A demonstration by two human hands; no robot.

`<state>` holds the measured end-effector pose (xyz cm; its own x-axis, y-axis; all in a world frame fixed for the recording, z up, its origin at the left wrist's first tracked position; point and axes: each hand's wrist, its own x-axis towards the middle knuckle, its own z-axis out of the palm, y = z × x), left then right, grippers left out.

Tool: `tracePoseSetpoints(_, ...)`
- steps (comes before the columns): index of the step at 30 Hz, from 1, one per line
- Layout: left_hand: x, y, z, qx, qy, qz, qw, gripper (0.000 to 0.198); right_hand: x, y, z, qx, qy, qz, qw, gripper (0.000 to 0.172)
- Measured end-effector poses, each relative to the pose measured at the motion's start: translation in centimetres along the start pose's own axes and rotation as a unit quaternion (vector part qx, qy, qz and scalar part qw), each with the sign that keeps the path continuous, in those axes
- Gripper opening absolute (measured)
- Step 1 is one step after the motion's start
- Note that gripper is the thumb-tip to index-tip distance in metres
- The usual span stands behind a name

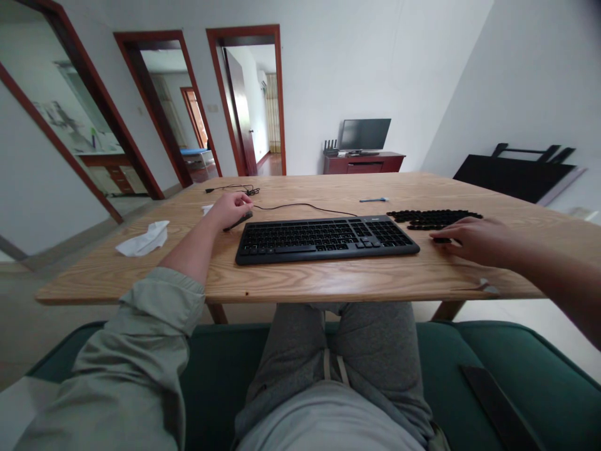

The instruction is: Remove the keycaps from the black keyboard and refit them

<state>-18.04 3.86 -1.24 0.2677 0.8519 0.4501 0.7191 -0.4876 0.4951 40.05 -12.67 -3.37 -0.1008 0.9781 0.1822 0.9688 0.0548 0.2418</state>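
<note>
A black keyboard lies flat on the wooden table in front of me, its cable running off behind it. Just past its left end, my left hand is closed, fingertips pressed together; a slim dark object shows under the fingers, its kind unclear. To the right of the keyboard, my right hand rests low over the table with fingers bent around a small black keycap. Beyond that hand lie rows of black keycaps, partly hidden by the fingers.
A crumpled white tissue lies at the left of the table. A coiled black cable is at the back left, and a thin blue tool lies behind the keyboard. A torn scrap is near the front right edge.
</note>
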Motion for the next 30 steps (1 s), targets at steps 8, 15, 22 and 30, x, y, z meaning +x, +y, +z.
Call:
tracePoseSetpoints(8, -0.2, 0.7, -0.1, 0.005, -0.001, -0.004, 1.000, 0.032, 1.8, -3.5, -3.4, 0.133, -0.011, 0.032, 0.991, 0.042)
tracePoseSetpoints(15, -0.2, 0.7, -0.2, -0.003, -0.008, -0.006, 1.000, 0.031, 4.4, -14.0, -7.1, 0.558, -0.033, -0.099, 0.823, 0.051)
tracePoseSetpoints(22, -0.5, 1.2, -0.1, -0.012, -0.010, -0.001, 1.000, 0.029, 7.0, -19.6, -6.1, 0.652, -0.074, -0.133, 0.743, 0.037)
tracePoseSetpoints(30, -1.0, 3.4, 0.3, -0.010, -0.039, 0.014, 0.999, 0.026, 6.4, -19.5, -5.8, 0.642, -0.101, -0.135, 0.748, 0.043)
